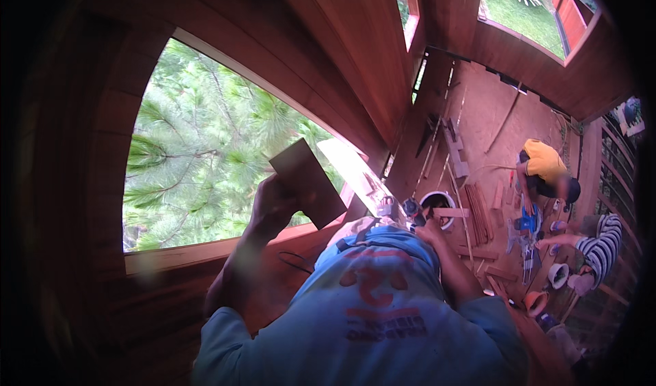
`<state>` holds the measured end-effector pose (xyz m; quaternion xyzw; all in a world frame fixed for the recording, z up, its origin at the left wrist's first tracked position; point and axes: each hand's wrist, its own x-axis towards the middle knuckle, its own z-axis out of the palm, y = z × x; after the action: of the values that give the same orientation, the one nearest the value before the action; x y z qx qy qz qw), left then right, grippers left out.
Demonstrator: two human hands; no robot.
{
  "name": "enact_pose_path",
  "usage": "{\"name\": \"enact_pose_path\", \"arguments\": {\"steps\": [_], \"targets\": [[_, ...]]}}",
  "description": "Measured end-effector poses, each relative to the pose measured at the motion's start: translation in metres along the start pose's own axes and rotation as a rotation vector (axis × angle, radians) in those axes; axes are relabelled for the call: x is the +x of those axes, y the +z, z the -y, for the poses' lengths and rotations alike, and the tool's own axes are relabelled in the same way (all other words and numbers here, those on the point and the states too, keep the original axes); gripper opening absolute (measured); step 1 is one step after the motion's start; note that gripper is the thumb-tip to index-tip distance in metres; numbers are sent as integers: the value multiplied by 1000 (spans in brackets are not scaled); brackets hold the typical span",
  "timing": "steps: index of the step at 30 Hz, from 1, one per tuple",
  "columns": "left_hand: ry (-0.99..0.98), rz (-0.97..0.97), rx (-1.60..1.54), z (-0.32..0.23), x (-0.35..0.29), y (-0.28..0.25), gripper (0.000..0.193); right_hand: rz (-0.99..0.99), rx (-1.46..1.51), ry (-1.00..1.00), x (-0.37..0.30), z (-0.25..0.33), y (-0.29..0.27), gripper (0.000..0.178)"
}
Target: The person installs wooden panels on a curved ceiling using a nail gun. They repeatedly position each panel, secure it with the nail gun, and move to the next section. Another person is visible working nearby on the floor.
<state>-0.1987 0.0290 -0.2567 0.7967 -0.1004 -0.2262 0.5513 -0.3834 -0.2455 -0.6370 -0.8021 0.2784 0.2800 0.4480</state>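
Observation:
My left hand [279, 198] is raised in front of the big window opening, its fingers closed round a flat, rectangular piece of wood [309, 183]. The piece is tilted, dark against the bright greenery. My right hand [430, 233] is low in front of my body, beside a dark tool-like object [412, 210] whose kind I cannot make out. Its fingers seem closed on that object, partly hidden. Just left of it, a small pale metallic part [387, 207] shows. A pale, sunlit board [352, 169] slants between the window and my hands.
A white bucket [447, 200] stands beyond my right hand. Wood strips [480, 212] lie on the floor. At right, a person in yellow [544, 159] and a person in stripes [604, 246] bend over a blue power tool [526, 222]. The window's wooden sill [198, 255] runs along my left.

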Motion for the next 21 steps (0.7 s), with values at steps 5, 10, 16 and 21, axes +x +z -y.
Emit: {"name": "enact_pose_path", "arguments": {"steps": [5,10,16,21], "targets": [[488,-363,523,-77,17,-51,28,74,27,59,-27,37,-27,60],[739,-600,229,-194,23,-88,25,16,-65,85,-6,25,-12,54],[574,-761,217,-271,12,-127,22,7,-63,52,32,-6,23,51],[484,-721,378,-281,18,-155,26,23,-70,7,64,-21,38,48]]}}
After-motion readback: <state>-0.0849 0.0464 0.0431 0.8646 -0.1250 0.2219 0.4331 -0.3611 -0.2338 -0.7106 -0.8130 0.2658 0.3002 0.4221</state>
